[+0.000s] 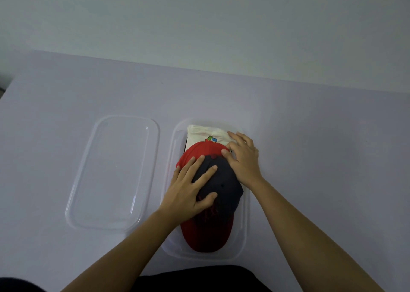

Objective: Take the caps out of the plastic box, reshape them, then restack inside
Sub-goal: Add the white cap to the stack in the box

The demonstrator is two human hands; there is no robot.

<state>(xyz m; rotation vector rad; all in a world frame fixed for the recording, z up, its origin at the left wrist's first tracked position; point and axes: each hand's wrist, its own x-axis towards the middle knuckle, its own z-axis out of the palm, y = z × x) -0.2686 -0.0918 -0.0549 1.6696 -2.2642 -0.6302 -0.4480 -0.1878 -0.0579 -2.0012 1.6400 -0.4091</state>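
Caps (224,181) stacked in box (244,236), left hand (188,191) and right hand (244,158) pressing on them, fingers spread, gripping nothing, lid (111,171) alongside.

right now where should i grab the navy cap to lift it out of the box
Probably the red brim of the navy cap, pinched from above at the near end: it lies exposed toward you, while the crown nests over the red cap and the box walls hem both sides.
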